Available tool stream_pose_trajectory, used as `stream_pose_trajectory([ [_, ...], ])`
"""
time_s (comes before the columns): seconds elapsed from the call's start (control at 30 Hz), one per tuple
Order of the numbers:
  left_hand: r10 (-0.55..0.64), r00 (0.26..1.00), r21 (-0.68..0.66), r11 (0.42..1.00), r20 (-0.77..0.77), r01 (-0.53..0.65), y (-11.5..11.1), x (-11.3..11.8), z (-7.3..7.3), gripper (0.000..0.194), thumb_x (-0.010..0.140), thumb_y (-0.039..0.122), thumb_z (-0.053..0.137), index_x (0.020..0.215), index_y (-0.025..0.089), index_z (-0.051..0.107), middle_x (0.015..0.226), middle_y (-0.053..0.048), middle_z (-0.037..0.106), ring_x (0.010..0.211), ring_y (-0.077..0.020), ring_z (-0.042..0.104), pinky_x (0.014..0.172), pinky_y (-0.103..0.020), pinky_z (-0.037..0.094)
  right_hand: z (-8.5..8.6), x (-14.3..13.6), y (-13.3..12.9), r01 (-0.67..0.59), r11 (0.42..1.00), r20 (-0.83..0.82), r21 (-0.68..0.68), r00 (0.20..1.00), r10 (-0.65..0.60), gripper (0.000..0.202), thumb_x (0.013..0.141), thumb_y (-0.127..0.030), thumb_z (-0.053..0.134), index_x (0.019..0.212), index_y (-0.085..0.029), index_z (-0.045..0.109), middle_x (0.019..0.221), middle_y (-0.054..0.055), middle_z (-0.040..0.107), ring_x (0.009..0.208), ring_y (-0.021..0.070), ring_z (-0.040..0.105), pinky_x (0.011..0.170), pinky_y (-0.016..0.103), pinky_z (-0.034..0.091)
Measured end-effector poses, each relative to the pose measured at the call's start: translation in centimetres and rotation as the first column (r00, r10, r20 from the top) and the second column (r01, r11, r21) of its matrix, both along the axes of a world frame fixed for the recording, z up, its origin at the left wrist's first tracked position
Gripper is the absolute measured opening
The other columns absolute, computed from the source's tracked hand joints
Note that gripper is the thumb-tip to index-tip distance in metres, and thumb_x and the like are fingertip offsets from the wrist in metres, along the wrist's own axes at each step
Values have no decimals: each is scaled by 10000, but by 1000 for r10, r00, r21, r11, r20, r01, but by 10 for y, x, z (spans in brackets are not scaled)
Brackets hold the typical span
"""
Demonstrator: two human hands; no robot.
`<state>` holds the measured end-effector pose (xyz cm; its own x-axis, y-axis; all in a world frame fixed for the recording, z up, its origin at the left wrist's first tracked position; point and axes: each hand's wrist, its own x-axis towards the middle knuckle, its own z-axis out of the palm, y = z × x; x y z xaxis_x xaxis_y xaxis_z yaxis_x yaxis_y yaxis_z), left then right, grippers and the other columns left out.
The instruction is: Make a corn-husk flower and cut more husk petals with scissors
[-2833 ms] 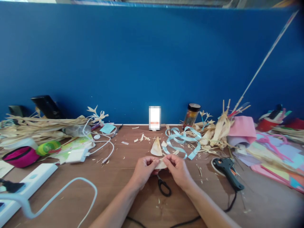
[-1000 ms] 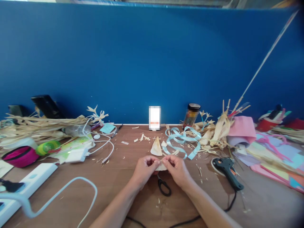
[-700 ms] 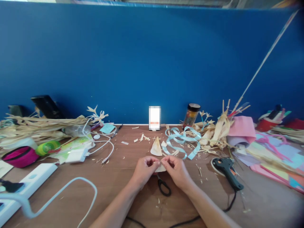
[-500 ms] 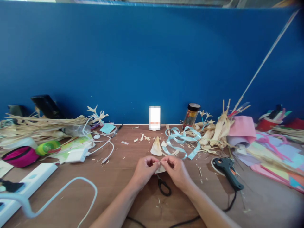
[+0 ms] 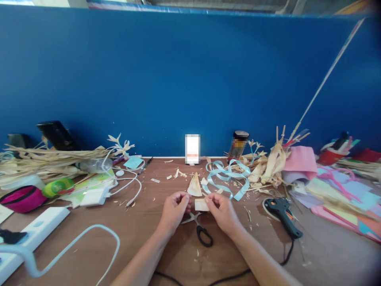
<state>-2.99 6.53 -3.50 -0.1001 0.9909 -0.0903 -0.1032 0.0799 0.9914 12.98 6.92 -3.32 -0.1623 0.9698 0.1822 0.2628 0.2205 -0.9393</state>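
Observation:
A small pale piece of husk is pinched at its right end by my right hand. To its left, my left hand is closed, thumb against the fingers; anything tiny between them cannot be made out. Open scissors with black handles lie on the table under and between the hands, partly hidden. Just beyond the hands stands a cream cone-shaped husk piece. Curled light blue ribbon lies behind my right hand.
A glue gun lies to the right, its cord crossing the front. Coloured papers are far right. On the left are a white power strip, cables and dried husks. A jar stands behind.
My left hand has come off the husk piece and moved left. The piece stays in my right hand and shows more fully, as do the scissors.

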Motion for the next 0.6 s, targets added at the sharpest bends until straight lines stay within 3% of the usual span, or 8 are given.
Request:
stream_pose_trajectory([
  [0.17,-180,980,21,983,-82,182,-5,4,6,297,628,390,634,764,126,629,587,-2,576,511,-100,497,493,-207,422,3,-3,-4,-26,999,26,29,999,25,241,791,-363,463,699,-156,547,566,-26,477,524,98,421,492,197,330],
  [0.43,-205,969,21,978,-138,210,-5,5,3,304,682,419,566,673,118,614,520,5,539,469,-97,467,459,-195,380,3,-2,-3,-41,999,35,29,999,40,251,797,-371,456,731,-156,569,569,-17,504,529,107,433,496,200,342],
  [0.6,-249,962,56,965,-113,257,-6,5,3,325,662,410,596,796,118,639,622,-17,588,521,-103,484,498,-204,400,3,-2,-3,-48,998,39,40,998,46,235,801,-351,452,708,-165,563,589,-17,529,546,111,459,517,202,350],
])
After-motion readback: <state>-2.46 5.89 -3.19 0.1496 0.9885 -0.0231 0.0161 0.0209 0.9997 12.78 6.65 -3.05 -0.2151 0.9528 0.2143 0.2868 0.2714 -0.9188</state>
